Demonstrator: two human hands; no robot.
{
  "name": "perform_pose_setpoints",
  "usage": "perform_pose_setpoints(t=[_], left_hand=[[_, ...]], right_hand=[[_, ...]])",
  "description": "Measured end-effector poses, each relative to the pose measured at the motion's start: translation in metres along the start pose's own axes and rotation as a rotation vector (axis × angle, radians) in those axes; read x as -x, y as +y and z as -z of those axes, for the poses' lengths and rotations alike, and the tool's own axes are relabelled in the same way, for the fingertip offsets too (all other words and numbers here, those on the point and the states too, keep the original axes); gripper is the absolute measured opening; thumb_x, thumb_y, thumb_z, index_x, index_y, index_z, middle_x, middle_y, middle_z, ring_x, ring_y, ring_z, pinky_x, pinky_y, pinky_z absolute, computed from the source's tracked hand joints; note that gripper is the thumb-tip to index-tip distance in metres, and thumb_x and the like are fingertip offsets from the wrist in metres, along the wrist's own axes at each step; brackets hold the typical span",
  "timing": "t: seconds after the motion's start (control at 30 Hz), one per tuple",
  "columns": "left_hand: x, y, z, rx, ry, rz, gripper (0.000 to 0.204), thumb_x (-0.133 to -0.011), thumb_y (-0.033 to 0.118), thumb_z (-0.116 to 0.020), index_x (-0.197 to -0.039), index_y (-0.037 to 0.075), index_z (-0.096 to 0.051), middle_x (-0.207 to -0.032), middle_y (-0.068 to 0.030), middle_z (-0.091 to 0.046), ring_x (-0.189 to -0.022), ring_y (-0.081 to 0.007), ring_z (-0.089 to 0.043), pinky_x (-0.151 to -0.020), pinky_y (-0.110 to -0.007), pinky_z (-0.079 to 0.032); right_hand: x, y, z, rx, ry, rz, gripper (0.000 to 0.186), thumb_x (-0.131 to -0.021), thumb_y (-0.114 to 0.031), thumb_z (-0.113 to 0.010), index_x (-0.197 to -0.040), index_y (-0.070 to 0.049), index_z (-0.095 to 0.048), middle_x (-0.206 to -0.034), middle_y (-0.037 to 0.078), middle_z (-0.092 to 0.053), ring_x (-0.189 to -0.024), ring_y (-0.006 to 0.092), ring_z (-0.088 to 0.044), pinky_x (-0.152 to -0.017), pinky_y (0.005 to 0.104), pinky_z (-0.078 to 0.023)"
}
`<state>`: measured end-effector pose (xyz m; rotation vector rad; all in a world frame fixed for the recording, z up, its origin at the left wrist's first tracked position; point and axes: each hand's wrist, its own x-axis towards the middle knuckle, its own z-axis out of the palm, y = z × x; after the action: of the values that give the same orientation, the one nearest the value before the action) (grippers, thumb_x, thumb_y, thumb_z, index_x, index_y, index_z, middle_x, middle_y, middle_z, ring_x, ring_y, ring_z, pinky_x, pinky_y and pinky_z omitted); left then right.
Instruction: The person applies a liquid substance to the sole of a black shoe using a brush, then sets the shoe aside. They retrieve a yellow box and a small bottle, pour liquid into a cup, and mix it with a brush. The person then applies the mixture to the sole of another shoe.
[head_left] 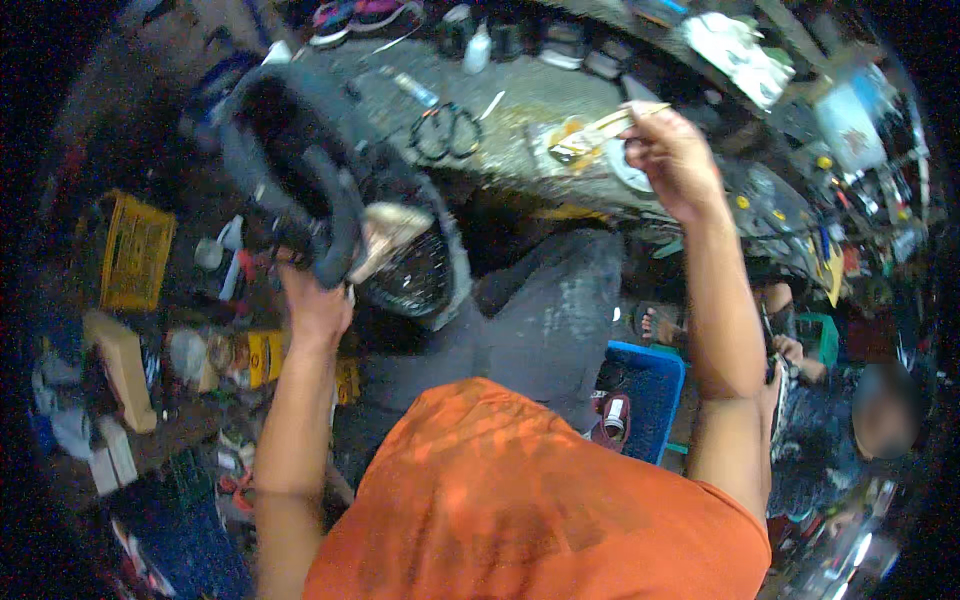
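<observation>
My left hand is closed on a dark grey boot, its fingers partly hidden under it. The boot is tilted. A sole with a pale rim and a black inside hangs open beside it, a pale flap between them. My right hand is raised over the bench and pinches the pale handle of a small brush. The brush's tip is near a pale piece with yellowish smears. Under the hand lies a white round dish, partly covered.
A worn grey bench holds a black loop, a white bottle and a tube. On the left stands a yellow crate. A blue bin with shoes is by my right leg. Another person sits at right.
</observation>
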<state>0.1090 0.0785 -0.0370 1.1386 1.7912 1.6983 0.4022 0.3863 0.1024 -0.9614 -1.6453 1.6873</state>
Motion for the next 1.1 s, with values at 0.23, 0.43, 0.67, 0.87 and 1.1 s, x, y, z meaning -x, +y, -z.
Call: perform_pose_setpoints(t=[0.23,0.43,0.67,0.87,1.1], left_hand=[[-0.015,0.041,-0.031,0.495,0.184,0.051,0.041,-0.093,0.004,-0.055,-0.134,0.004,-0.054,-0.124,-0.0094,-0.065,-0.115,-0.0238,-0.063,-0.101,-0.041,-0.051],[-0.019,0.082,-0.023,0.068,0.146,-0.025,0.073,-0.058,-0.014,-0.079,-0.122,0.003,-0.049,-0.114,-0.0098,-0.066,-0.108,-0.02,-0.064,-0.096,-0.034,-0.05],[-0.019,0.093,-0.021,-0.059,0.131,0.002,0.086,-0.053,-0.01,-0.088,-0.126,0.001,-0.043,-0.115,-0.0132,-0.066,-0.108,-0.0238,-0.066,-0.095,-0.037,-0.053],[-0.019,0.074,-0.023,-0.035,0.163,0.031,0.085,-0.056,-0.01,-0.089,-0.126,0.0,-0.043,-0.116,-0.0141,-0.065,-0.109,-0.0236,-0.066,-0.095,-0.036,-0.053],[-0.015,0.065,-0.021,0.038,0.18,0.013,0.08,-0.06,-0.013,-0.086,-0.126,0.0,-0.043,-0.118,-0.0138,-0.064,-0.112,-0.0227,-0.064,-0.098,-0.036,-0.052]], right_hand=[[0.059,-0.023,-0.09,0.119,-0.294,0.203,0.026,-0.096,-0.026,-0.07,-0.108,-0.003,-0.07,-0.093,0.002,-0.071,-0.081,0.0091,-0.063,-0.07,0.0247,-0.05],[0.078,-0.014,-0.135,0.488,-0.548,0.413,0.012,-0.093,-0.012,-0.069,-0.101,-0.002,-0.067,-0.088,0.013,-0.072,-0.086,0.0228,-0.071,-0.08,0.0347,-0.054],[0.066,0.018,-0.153,0.775,-0.603,0.555,0.013,-0.088,-0.005,-0.063,-0.101,-0.002,-0.06,-0.085,0.021,-0.067,-0.089,0.0431,-0.067,-0.077,0.0476,-0.053],[0.061,0.057,-0.158,0.49,-0.515,0.306,0.013,-0.095,-0.013,-0.062,-0.098,-0.001,-0.064,-0.073,0.016,-0.064,-0.068,0.0272,-0.064,-0.067,0.0406,-0.051],[0.056,0.084,-0.155,0.198,-0.43,-0.022,0.023,-0.1,-0.025,-0.063,-0.095,-0.002,-0.066,-0.078,0.003,-0.067,-0.075,0.0117,-0.058,-0.072,0.0291,-0.047]])
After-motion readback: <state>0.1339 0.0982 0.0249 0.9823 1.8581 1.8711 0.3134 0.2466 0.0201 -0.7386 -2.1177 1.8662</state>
